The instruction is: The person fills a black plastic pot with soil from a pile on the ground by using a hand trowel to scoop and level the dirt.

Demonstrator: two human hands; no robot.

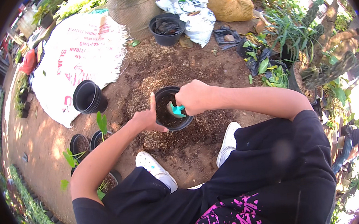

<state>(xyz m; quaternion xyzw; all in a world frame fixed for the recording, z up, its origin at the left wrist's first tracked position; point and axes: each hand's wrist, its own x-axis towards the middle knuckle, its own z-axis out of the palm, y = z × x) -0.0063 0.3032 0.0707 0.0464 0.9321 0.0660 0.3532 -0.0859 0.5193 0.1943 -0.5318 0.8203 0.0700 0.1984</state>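
Note:
A black plastic pot (185, 125) with dark soil (166, 119) inside stands on the ground between my feet. My left hand (146, 118) rests against its left side, index finger and thumb spread along the rim. The fist of my right hand (192, 97) is closed around the handle of a hand trowel (176, 110) with a turquoise part. Its blade points down into the pot, touching or close to the soil; the handle is hidden by my fingers. Loose soil mixed with pale husk-like bits (156, 142) surrounds the pot.
Stacked black pots (89, 97) stand at left beside a flattened white woven sack (79, 50). Potted seedlings (80, 144) are near my left arm. Farther back are another black pot (167, 34), white bags (199, 23) and a yellow sack (231, 3). Plants and another person (356, 142) are at right.

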